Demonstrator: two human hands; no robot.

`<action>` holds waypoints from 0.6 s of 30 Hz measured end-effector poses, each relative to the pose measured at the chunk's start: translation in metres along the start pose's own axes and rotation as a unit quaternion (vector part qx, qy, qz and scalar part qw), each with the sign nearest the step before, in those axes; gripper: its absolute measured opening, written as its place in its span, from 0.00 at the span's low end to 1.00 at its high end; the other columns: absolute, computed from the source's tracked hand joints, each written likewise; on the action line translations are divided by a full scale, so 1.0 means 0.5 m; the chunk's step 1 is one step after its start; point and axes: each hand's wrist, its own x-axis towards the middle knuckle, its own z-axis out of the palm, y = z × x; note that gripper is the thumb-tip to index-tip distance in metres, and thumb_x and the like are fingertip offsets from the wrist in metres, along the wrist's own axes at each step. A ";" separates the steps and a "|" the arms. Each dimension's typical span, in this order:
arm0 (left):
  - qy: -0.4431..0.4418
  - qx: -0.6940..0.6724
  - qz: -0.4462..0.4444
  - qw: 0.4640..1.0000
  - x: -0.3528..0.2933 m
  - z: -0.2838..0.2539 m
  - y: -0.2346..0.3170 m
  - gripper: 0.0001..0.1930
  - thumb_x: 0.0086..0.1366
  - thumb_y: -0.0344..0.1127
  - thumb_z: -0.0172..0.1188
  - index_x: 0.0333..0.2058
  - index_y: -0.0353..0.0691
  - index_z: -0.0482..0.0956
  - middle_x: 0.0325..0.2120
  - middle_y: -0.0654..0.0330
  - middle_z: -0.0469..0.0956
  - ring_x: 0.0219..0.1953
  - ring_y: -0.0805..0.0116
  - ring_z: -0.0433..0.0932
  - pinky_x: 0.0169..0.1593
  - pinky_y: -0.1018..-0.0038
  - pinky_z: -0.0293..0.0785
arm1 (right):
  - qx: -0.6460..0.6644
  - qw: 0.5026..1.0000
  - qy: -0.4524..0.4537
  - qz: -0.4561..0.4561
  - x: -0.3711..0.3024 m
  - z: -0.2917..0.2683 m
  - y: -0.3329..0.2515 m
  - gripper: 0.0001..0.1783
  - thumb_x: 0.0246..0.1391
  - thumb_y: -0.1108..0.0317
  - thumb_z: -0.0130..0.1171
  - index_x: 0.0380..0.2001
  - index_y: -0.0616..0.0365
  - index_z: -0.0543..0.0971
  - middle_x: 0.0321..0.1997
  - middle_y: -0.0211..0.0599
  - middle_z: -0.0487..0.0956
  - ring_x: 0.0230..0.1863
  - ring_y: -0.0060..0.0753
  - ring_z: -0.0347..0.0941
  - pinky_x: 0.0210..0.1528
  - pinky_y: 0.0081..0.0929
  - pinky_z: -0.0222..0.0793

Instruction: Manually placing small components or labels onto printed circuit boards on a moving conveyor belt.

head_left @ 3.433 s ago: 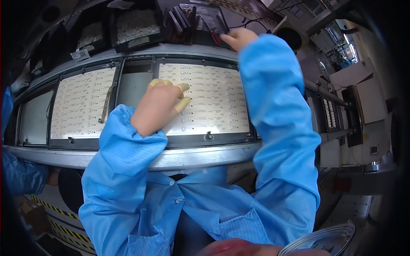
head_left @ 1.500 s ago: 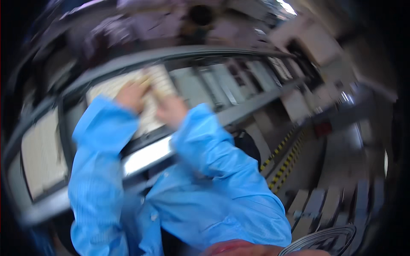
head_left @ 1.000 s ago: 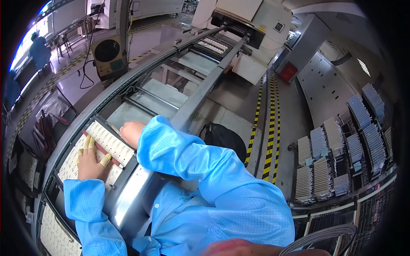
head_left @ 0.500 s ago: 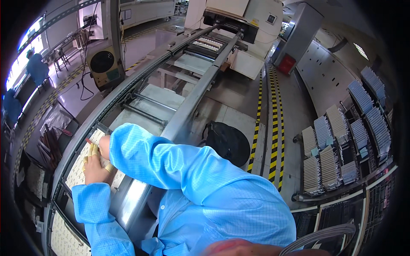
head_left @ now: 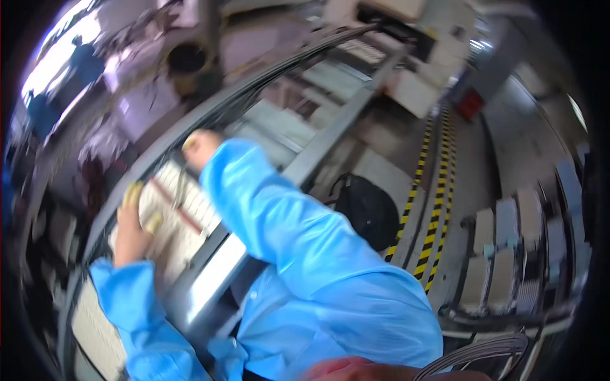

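My left hand (head_left: 131, 230), with yellowish covers on its fingertips, is at the left edge of a cream panel (head_left: 166, 247) lying in the conveyor frame. Its thumb and forefinger are apart with nothing between them. My right hand (head_left: 202, 148) is over the far end of that panel, by the conveyor's far-left rail. Its fingers are bent and smeared by motion, so I cannot tell whether they hold anything. A reddish-brown bar (head_left: 192, 220) lies slantwise across the panel between the hands. A thin strip (head_left: 180, 190) crosses it, too blurred to name.
The conveyor's metal rail (head_left: 343, 120) runs away to a white machine (head_left: 416, 89). Right of it, a black rounded thing (head_left: 367, 213) is on the floor beside yellow-black striped tape (head_left: 416, 184). Racks of trays (head_left: 502, 254) stand at right. Another cream panel (head_left: 95, 324) lies nearer me.
My hands have moved apart: the right one went up and right along the panel, the left stayed lower left. The brown bar now shows more fully. The whole view has shifted and blurred.
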 end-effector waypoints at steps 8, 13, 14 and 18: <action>-0.006 0.059 -0.275 0.960 0.006 -0.182 -0.143 0.13 0.55 0.34 0.56 0.38 0.33 0.76 0.32 0.51 0.77 0.36 0.62 0.75 0.41 0.72 0.69 | 0.059 0.996 -0.062 -0.010 0.009 -0.049 0.050 0.09 0.48 0.70 0.56 0.34 0.57 0.79 0.26 0.31 0.78 0.27 0.20 0.71 0.33 0.19 0.67; 0.018 0.121 -0.333 0.935 0.027 -0.130 -0.199 0.18 0.54 0.41 0.59 0.39 0.34 0.75 0.34 0.48 0.76 0.36 0.55 0.76 0.42 0.68 0.70 | 0.091 0.989 -0.099 0.058 -0.007 -0.049 -0.005 0.10 0.50 0.71 0.53 0.38 0.57 0.76 0.23 0.23 0.72 0.21 0.14 0.64 0.25 0.15 0.63; 0.048 0.143 -0.319 0.936 0.038 -0.114 -0.208 0.19 0.54 0.43 0.60 0.39 0.34 0.75 0.35 0.47 0.76 0.37 0.53 0.76 0.42 0.67 0.70 | 0.094 0.989 -0.097 0.055 -0.008 -0.050 -0.008 0.10 0.50 0.71 0.53 0.38 0.57 0.76 0.23 0.23 0.72 0.21 0.14 0.64 0.25 0.15 0.63; 0.051 0.213 -0.407 0.887 0.118 -0.100 -0.179 0.21 0.56 0.48 0.55 0.38 0.35 0.75 0.37 0.48 0.76 0.42 0.49 0.73 0.45 0.64 0.69 | 0.088 0.990 -0.094 0.060 -0.015 -0.054 0.000 0.10 0.50 0.71 0.53 0.37 0.57 0.77 0.23 0.23 0.72 0.21 0.13 0.63 0.26 0.14 0.62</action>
